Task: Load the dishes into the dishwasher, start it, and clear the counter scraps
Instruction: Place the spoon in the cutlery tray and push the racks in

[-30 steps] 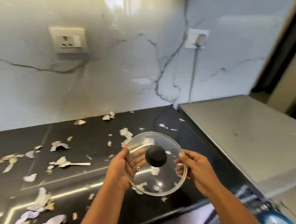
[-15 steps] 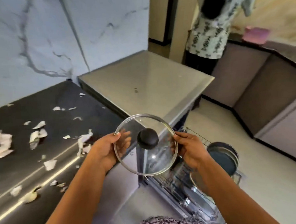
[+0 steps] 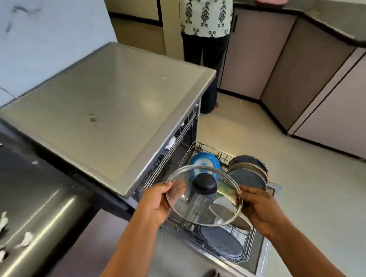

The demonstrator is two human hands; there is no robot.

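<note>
Lid [image 3: 192,203] now over rack [image 3: 250,239]; plates [image 3: 249,173], blue dish [image 3: 204,161] below.

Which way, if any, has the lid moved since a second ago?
Yes: the lid went right, from over the counter to over the dishwasher rack.

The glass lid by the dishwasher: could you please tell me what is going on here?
A person holds the glass lid by its rim, left hand on one side, right hand on the other, above the pulled-out lower rack of the open dishwasher. The rack already carries a blue plate and several dark plates. Torn scraps lie on the dark counter, not yet cleared. Someone else stands beyond the dishwasher.
</note>
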